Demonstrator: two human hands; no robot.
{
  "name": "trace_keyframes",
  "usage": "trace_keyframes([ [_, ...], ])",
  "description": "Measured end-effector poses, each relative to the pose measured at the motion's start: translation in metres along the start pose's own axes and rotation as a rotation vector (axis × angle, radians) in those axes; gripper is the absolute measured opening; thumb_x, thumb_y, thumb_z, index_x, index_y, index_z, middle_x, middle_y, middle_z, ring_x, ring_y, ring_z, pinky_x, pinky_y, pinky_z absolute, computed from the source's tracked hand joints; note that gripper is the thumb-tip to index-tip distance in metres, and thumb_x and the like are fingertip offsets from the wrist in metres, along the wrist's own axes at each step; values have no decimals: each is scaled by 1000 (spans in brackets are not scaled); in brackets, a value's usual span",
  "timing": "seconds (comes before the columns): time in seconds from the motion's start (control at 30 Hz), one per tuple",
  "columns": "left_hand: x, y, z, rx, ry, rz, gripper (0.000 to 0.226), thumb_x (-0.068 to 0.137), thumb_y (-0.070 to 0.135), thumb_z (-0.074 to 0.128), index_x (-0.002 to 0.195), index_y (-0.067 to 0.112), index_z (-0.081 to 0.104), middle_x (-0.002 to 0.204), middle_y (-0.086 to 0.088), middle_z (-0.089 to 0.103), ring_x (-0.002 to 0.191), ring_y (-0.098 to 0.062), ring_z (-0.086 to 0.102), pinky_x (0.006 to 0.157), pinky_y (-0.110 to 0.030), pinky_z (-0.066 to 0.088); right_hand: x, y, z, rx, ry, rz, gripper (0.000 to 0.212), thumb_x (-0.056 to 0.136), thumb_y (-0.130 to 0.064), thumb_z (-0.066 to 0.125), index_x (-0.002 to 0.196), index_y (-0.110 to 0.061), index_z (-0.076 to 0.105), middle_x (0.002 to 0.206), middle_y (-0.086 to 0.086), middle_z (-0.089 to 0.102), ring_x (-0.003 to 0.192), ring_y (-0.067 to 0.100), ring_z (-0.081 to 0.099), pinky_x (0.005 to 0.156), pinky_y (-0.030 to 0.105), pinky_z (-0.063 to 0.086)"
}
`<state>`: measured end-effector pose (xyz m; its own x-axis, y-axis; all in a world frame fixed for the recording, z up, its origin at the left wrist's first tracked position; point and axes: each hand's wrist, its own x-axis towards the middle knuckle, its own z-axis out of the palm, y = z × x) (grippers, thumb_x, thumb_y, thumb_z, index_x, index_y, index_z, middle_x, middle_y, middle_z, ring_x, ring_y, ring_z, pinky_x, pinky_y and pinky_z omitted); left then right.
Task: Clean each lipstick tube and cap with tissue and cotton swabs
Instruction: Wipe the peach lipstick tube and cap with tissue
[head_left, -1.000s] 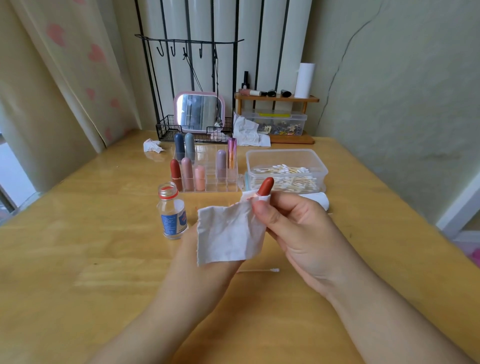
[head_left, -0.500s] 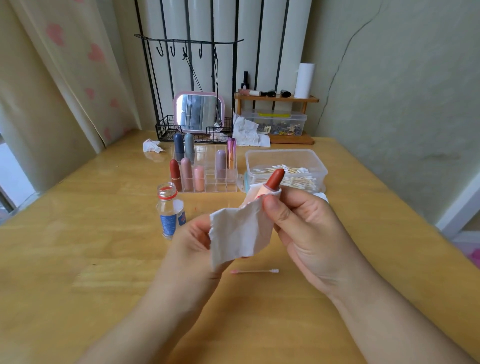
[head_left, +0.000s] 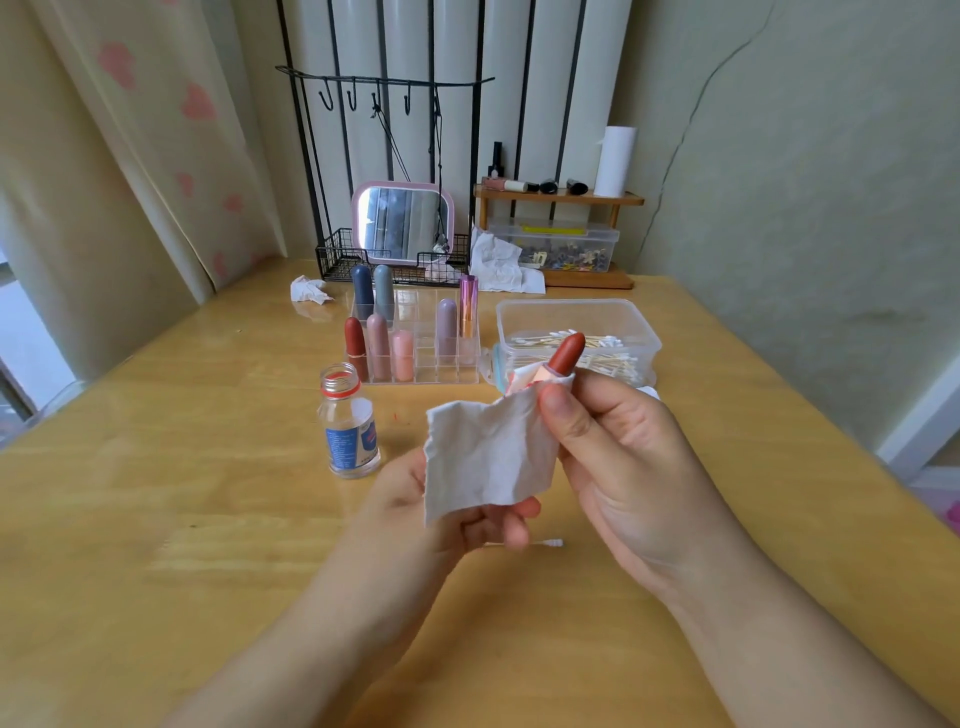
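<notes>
Near the far left edge of the wooden table (head_left: 156, 467), a crumpled tissue (head_left: 309, 290) lies just beside a black wire rack (head_left: 337, 260) that holds a pink-framed mirror (head_left: 402, 221). Nearer the middle stands an uncapped small glass bottle (head_left: 349, 421), with a clear organizer (head_left: 415, 353) of capped lipsticks just behind it. Above the table's middle, the left hand (head_left: 441, 509) grips the lower part of a white tissue (head_left: 488, 452) with curled fingers. The right hand (head_left: 623, 441) pinches the tissue's top around a red lipstick tube (head_left: 563, 356), whose bullet sticks up, tilted right. A cotton swab (head_left: 550, 543) lies on the table under the hands. Behind the right hand sits a clear box of swabs (head_left: 576, 332).
</notes>
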<state>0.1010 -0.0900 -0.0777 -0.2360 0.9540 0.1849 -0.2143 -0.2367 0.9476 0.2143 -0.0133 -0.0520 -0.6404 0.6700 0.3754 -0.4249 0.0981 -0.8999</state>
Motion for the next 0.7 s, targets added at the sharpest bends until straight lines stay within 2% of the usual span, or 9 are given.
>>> trace_keyframes([
  [0.03, -1, 1, -1, 5, -2, 23, 31, 59, 33, 61, 84, 21, 74, 68, -6, 64, 60, -16, 58, 60, -27, 50, 0, 1, 0, 12, -7, -3, 17, 80, -32, 63, 74, -17, 69, 62, 6, 61, 51, 19, 57, 51, 24, 48],
  [0.13, -2, 1, -5, 48, 105, 100, 41, 52, 30, 69, 89, 12, 72, 73, -6, 66, 63, -16, 59, 66, -30, 49, 1, 7, -4, -29, 31, -35, 26, 75, -42, 66, 83, -18, 73, 83, -1, 68, 83, 11, 62, 75, 20, 50],
  [0.2, 0, 1, -6, 82, 188, 133, 56, 51, 33, 74, 98, 4, 64, 72, -5, 68, 65, -14, 61, 66, -27, 51, 2, 9, -5, -25, 49, -41, 30, 74, -43, 68, 87, -16, 74, 89, -2, 69, 91, 9, 61, 82, 19, 47],
  [0.3, 0, 1, -7, 77, 225, 146, 58, 52, 30, 76, 99, 1, 59, 73, -4, 71, 67, -12, 64, 65, -22, 52, 2, 9, -5, -16, 53, -35, 25, 74, -38, 65, 84, -18, 75, 88, -4, 70, 90, 7, 62, 82, 17, 46],
  [0.37, 0, 2, -5, -27, 157, 75, 47, 52, 25, 74, 93, 4, 66, 76, -8, 70, 65, -15, 64, 64, -23, 54, 1, 7, -5, -1, 56, -38, 21, 74, -36, 63, 80, -20, 74, 83, -5, 69, 85, 7, 61, 78, 17, 47],
  [0.47, -1, 2, -2, -214, 50, -74, 48, 60, 12, 71, 103, -7, 61, 73, -15, 67, 58, -20, 63, 58, -28, 54, 1, 6, -6, -18, 54, -45, 20, 74, -41, 64, 78, -24, 74, 80, -7, 67, 82, 6, 60, 75, 17, 46],
  [0.57, 0, 0, -4, -123, 108, 24, 52, 50, 17, 76, 98, -2, 65, 78, -13, 68, 65, -18, 62, 66, -28, 54, 2, 8, -6, -13, 63, -49, 21, 74, -40, 65, 80, -23, 74, 83, -7, 69, 85, 6, 61, 79, 17, 47],
  [0.63, -2, 1, -5, -2, 168, 123, 54, 52, 25, 78, 96, -2, 63, 89, -19, 69, 77, -21, 61, 73, -33, 49, 2, 10, -5, -21, 71, -55, 22, 75, -41, 66, 82, -23, 74, 84, -7, 69, 87, 6, 61, 82, 18, 47],
  [0.7, -3, 2, -6, 115, 211, 189, 55, 56, 29, 78, 98, -3, 60, 95, -23, 67, 81, -22, 58, 73, -35, 45, 2, 12, -5, -29, 74, -53, 25, 75, -44, 67, 84, -22, 74, 86, -6, 69, 89, 7, 61, 84, 19, 47],
])
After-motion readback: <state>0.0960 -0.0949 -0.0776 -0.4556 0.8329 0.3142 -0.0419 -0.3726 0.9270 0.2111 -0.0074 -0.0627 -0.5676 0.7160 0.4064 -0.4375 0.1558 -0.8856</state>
